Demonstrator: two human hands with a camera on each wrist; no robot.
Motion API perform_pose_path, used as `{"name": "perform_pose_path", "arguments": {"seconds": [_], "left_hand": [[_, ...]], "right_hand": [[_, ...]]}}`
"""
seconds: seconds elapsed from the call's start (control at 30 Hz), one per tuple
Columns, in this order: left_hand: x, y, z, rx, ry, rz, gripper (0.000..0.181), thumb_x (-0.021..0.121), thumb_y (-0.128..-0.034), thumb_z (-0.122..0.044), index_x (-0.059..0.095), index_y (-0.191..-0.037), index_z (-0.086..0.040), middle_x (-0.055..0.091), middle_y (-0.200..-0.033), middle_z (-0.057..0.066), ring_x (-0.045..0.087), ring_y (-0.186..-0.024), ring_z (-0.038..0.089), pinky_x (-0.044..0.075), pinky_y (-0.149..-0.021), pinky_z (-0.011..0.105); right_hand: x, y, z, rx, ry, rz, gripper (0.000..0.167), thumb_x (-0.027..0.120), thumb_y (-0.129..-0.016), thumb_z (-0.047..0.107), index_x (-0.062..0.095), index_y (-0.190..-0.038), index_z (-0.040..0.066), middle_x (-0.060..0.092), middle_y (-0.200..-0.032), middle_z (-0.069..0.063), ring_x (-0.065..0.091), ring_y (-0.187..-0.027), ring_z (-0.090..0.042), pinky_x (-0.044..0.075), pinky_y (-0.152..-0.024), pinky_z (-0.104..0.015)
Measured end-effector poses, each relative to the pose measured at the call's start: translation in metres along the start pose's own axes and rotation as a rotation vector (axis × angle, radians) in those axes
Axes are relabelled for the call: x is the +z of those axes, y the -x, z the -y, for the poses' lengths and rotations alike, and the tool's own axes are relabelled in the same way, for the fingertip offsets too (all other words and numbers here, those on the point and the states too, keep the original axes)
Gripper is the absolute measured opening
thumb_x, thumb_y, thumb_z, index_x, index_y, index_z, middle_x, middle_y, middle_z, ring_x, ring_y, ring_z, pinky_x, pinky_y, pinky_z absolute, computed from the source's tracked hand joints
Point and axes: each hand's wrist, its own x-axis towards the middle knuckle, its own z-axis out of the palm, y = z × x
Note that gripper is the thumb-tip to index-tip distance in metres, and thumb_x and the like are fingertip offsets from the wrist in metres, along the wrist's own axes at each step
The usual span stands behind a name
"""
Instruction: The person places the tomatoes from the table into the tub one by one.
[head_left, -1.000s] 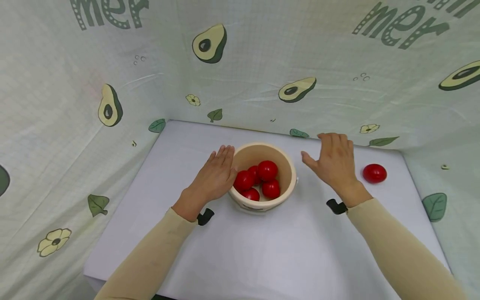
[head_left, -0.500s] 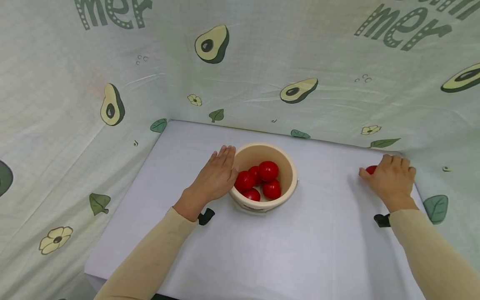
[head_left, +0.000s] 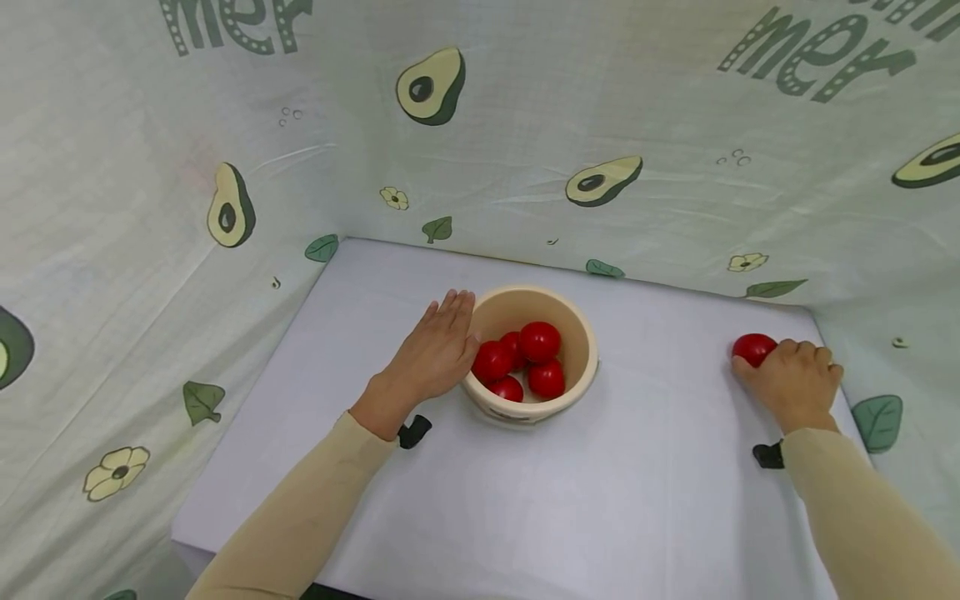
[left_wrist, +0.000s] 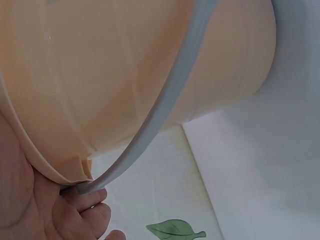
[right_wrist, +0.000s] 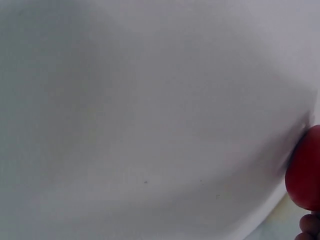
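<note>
My right hand (head_left: pixel 793 379) grips a glossy red tomato (head_left: pixel 752 347) at the right end of the table, thumb on its near left side and fingers curled along its right. In the right wrist view, part of that tomato (right_wrist: pixel 304 170) shows at the edge, with fingertips below it. A cream bucket (head_left: pixel 577 354) stands mid-table with several red tomatoes (head_left: pixel 540 342) inside. Against its left rim rests my left hand (head_left: pixel 431 350), fingers straight in the head view. The left wrist view shows the fingertips near the end of the bucket's grey handle (left_wrist: pixel 167 95).
A white-covered table (head_left: pixel 637 500) lies under everything. Pale cloth printed with avocados (head_left: pixel 603 181) hangs behind it and at both sides. Between the bucket and my right hand stretches a span of tabletop.
My right hand has moved right from beside the bucket to the lone tomato and taken hold of it, then shifted slightly nearer. My left hand has stayed at the bucket's rim.
</note>
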Motion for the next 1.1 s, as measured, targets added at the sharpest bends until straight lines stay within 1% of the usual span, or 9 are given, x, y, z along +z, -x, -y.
{"name": "perform_pose_path", "arguments": {"seconds": [0.27,0.33,0.43,0.53,0.7,0.8,0.93,1.03,1.1], "left_hand": [[0.000,-0.001,-0.002,-0.007,-0.003,0.014,0.066,0.036,-0.1130,-0.031,0.017,-0.167,0.003,0.022,-0.174,0.018,0.012,-0.165,0.032,0.010,-0.134,0.047],[0.000,-0.001,-0.002,-0.007,-0.007,0.019,0.066,0.036,-0.1129,-0.031,0.017,-0.167,0.003,0.022,-0.174,0.018,0.012,-0.165,0.032,0.010,-0.134,0.047],[-0.001,-0.001,-0.003,-0.005,-0.013,0.018,0.066,0.037,-0.1129,-0.031,0.018,-0.166,0.004,0.023,-0.174,0.019,0.013,-0.165,0.033,0.011,-0.134,0.048],[-0.002,-0.001,-0.003,-0.004,-0.017,0.014,0.066,0.037,-0.1129,-0.030,0.018,-0.166,0.004,0.023,-0.174,0.019,0.013,-0.164,0.033,0.012,-0.134,0.048],[-0.003,-0.001,-0.003,-0.004,-0.012,0.021,0.066,0.036,-0.1130,-0.030,0.017,-0.166,0.004,0.022,-0.174,0.019,0.012,-0.165,0.033,0.011,-0.134,0.048],[-0.003,0.000,-0.002,-0.002,-0.011,0.020,0.066,0.036,-0.1129,-0.031,0.017,-0.166,0.004,0.022,-0.174,0.019,0.012,-0.165,0.033,0.012,-0.134,0.049],[-0.003,0.000,-0.002,-0.008,-0.016,0.017,0.066,0.035,-0.1128,-0.031,0.018,-0.166,0.004,0.022,-0.174,0.019,0.012,-0.165,0.033,0.012,-0.134,0.049],[-0.002,0.000,-0.002,-0.011,-0.015,0.019,0.066,0.035,-0.1131,-0.032,0.018,-0.167,0.003,0.022,-0.174,0.018,0.012,-0.165,0.032,0.011,-0.134,0.048],[-0.002,0.000,-0.002,-0.009,-0.012,0.022,0.066,0.035,-0.1133,-0.032,0.018,-0.167,0.003,0.022,-0.174,0.018,0.012,-0.165,0.032,0.010,-0.134,0.048]], "right_hand": [[0.006,-0.002,-0.002,-0.014,-0.046,-0.054,0.085,0.058,-0.098,0.053,0.040,-0.113,-0.029,0.042,-0.105,-0.045,0.035,-0.098,-0.060,0.036,-0.079,-0.070],[0.004,-0.002,0.003,-0.030,-0.053,-0.069,0.084,0.059,-0.097,0.053,0.041,-0.112,-0.028,0.042,-0.106,-0.045,0.035,-0.100,-0.060,0.036,-0.081,-0.071],[-0.002,-0.001,0.017,-0.080,-0.060,-0.120,0.082,0.061,-0.096,0.052,0.042,-0.110,-0.026,0.042,-0.106,-0.045,0.036,-0.102,-0.060,0.036,-0.082,-0.072],[-0.012,0.001,0.038,-0.142,-0.077,-0.180,0.080,0.065,-0.094,0.051,0.043,-0.110,-0.024,0.043,-0.107,-0.045,0.037,-0.104,-0.060,0.036,-0.082,-0.072],[-0.033,0.008,0.081,-0.252,-0.124,-0.328,0.075,0.072,-0.088,0.047,0.048,-0.111,-0.020,0.049,-0.106,-0.040,0.042,-0.102,-0.057,0.039,-0.082,-0.070],[-0.049,0.014,0.111,-0.353,-0.162,-0.451,0.069,0.075,-0.083,0.043,0.053,-0.111,-0.017,0.055,-0.104,-0.037,0.048,-0.099,-0.054,0.042,-0.081,-0.068],[-0.071,0.025,0.153,-0.520,-0.201,-0.586,0.067,0.073,-0.081,0.043,0.057,-0.110,-0.015,0.061,-0.099,-0.033,0.053,-0.092,-0.049,0.044,-0.075,-0.062],[-0.085,0.038,0.181,-0.631,-0.228,-0.629,0.068,0.070,-0.081,0.046,0.057,-0.109,-0.014,0.060,-0.096,-0.030,0.052,-0.089,-0.046,0.041,-0.070,-0.055],[-0.091,0.047,0.198,-0.689,-0.244,-0.631,0.068,0.071,-0.080,0.047,0.057,-0.109,-0.013,0.060,-0.096,-0.029,0.052,-0.088,-0.044,0.039,-0.070,-0.052]]}}
